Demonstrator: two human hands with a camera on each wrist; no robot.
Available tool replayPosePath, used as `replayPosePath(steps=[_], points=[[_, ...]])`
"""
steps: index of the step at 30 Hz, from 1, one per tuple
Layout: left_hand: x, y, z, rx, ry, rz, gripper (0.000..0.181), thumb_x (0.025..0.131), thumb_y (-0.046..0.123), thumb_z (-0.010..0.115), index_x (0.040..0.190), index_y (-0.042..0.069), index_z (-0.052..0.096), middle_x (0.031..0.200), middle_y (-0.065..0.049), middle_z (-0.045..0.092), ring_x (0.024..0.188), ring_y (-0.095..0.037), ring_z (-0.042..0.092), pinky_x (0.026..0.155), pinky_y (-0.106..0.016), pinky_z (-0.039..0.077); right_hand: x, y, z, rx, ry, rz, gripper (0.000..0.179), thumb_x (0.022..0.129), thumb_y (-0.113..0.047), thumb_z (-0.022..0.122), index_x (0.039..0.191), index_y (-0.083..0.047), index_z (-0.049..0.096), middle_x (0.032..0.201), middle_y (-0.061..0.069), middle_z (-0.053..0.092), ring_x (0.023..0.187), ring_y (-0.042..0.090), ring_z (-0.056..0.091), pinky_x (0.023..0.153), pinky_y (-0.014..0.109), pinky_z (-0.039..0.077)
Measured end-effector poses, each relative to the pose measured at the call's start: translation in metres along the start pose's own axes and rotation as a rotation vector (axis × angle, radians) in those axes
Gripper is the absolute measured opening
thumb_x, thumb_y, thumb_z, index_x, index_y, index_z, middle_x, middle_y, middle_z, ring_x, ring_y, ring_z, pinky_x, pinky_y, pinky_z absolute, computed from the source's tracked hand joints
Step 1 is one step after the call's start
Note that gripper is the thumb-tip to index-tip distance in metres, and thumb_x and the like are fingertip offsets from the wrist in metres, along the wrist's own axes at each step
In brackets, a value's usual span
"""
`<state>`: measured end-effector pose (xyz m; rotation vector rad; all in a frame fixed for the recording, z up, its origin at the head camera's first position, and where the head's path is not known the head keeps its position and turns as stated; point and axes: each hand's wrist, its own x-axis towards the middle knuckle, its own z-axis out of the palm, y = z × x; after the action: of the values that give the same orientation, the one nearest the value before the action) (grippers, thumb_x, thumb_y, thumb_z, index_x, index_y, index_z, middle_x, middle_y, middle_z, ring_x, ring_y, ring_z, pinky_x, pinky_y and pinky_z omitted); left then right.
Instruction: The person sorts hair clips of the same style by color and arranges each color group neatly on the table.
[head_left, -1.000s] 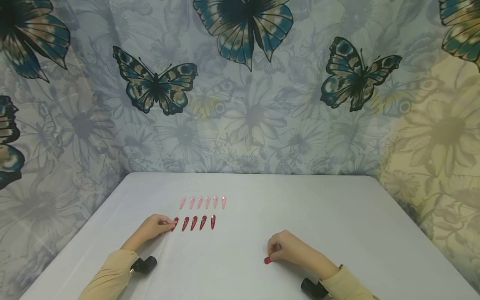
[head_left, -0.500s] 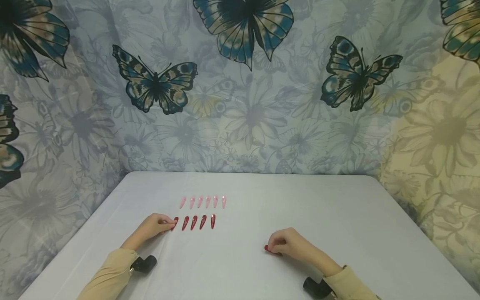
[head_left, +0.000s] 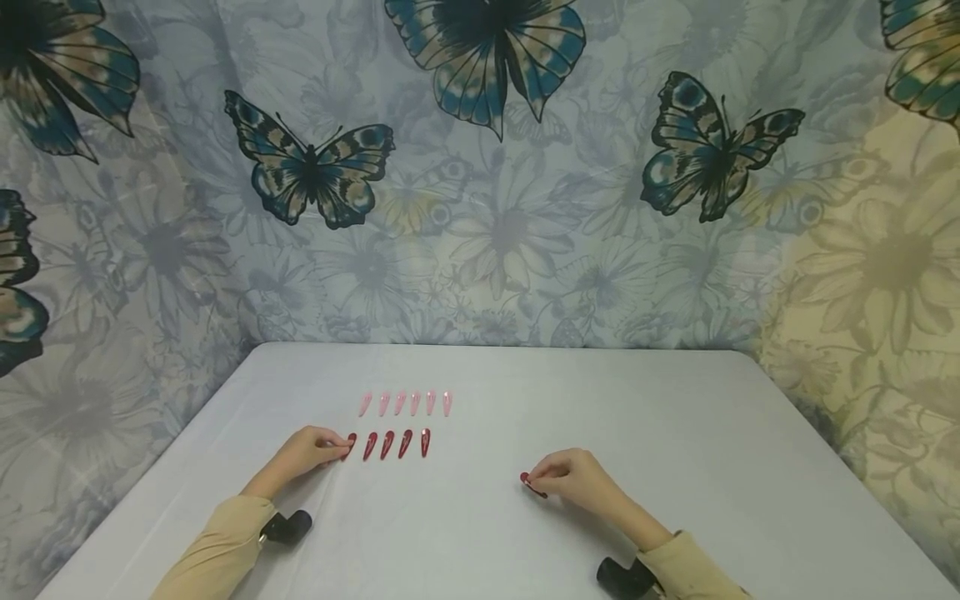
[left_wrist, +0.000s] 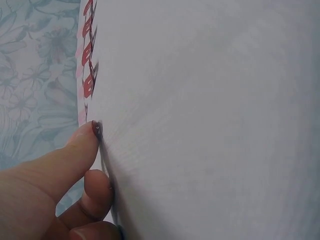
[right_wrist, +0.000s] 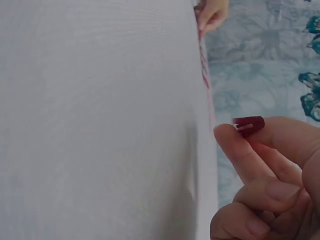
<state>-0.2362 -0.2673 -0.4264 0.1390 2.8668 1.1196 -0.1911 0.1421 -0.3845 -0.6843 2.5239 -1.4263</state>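
Note:
Between the thumb and fingertips of my right hand [head_left: 573, 482] is a dark red snap hair clip [head_left: 534, 487], held over the right half of the table. In the right wrist view this clip [right_wrist: 249, 125] shows at the fingertips, part of it covered. My left hand [head_left: 309, 450] pinches the leftmost red hair clip [head_left: 349, 447] of a row on the table; its end [left_wrist: 97, 129] peeks out at the fingertip in the left wrist view. Several more red clips [head_left: 387, 445] lie in that row, side by side.
Behind the red row lies a row of several pink hair clips [head_left: 400, 403]. Both rows rest on a white-covered table [head_left: 465, 533]. A butterfly-patterned cloth [head_left: 510, 275] hangs behind the table. Each wrist carries a black camera [head_left: 288, 527].
My right hand has moved slightly away from me, and its red hair clip has turned so more of its length shows. The left hand has stayed in place on its clip.

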Motion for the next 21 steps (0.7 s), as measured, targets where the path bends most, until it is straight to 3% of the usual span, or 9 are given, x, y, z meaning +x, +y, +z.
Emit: replayPosePath(steps=[4,7,13,14,17,20,21], points=[[-0.001,0.002,0.0,0.002,0.003,-0.009,0.01,0.079,0.011,0.067,0.084,0.003,0.07,0.056,0.003,0.047,0.051,-0.013,0.044,0.05,-0.028,0.035,0.009,0.021,0.005,0.009,0.009,0.046,0.006,0.079,-0.008,0.066,0.082,-0.004,0.069,0.072,0.003,0.065,0.063,0.012,0.052,0.053,0.025,0.038],[-0.002,0.002,0.0,0.003,0.002,-0.009,0.012,0.08,0.011,0.067,0.086,0.002,0.069,0.056,0.002,0.047,0.051,-0.013,0.044,0.05,-0.028,0.035,0.016,0.037,0.009,0.002,0.018,0.072,0.006,0.078,-0.011,0.067,0.082,-0.009,0.07,0.072,-0.002,0.065,0.055,0.009,0.047,0.048,0.024,0.036],[0.0,-0.004,0.003,-0.028,-0.019,0.0,0.019,0.078,0.022,0.069,0.085,0.005,0.07,0.056,0.001,0.048,0.051,-0.013,0.044,0.05,-0.027,0.035,0.021,0.035,0.015,0.077,0.06,0.114,0.008,0.078,-0.01,0.067,0.084,-0.006,0.069,0.07,0.0,0.065,0.037,0.006,0.028,0.038,0.022,0.027],[0.001,-0.007,0.003,-0.036,-0.024,0.036,0.019,0.078,0.025,0.069,0.084,0.007,0.071,0.055,0.002,0.048,0.05,-0.012,0.043,0.048,-0.027,0.034,0.022,0.035,0.016,0.089,0.065,0.123,0.009,0.078,-0.01,0.067,0.085,-0.005,0.069,0.07,0.001,0.065,0.036,0.006,0.027,0.038,0.023,0.026],[0.002,-0.009,0.003,-0.027,-0.032,0.069,0.023,0.078,0.031,0.069,0.083,0.008,0.071,0.055,0.002,0.048,0.05,-0.012,0.043,0.049,-0.027,0.034,0.029,0.033,0.02,0.106,0.07,0.136,0.009,0.077,-0.01,0.068,0.085,-0.006,0.069,0.069,0.0,0.065,0.034,0.005,0.026,0.036,0.022,0.026],[0.001,-0.008,0.002,-0.018,-0.023,0.047,0.019,0.078,0.026,0.069,0.084,0.008,0.071,0.054,0.003,0.048,0.05,-0.012,0.043,0.049,-0.027,0.034,0.039,0.031,0.025,0.111,0.076,0.111,0.008,0.076,-0.01,0.07,0.083,-0.006,0.069,0.067,0.0,0.065,0.035,0.004,0.026,0.037,0.022,0.025],[0.001,-0.005,0.002,-0.012,-0.021,0.011,0.018,0.078,0.023,0.069,0.084,0.006,0.07,0.054,0.002,0.048,0.051,-0.013,0.044,0.05,-0.028,0.035,0.043,0.03,0.027,0.108,0.076,0.1,0.008,0.076,-0.01,0.07,0.082,-0.006,0.069,0.067,-0.001,0.065,0.035,0.004,0.027,0.037,0.022,0.026]])
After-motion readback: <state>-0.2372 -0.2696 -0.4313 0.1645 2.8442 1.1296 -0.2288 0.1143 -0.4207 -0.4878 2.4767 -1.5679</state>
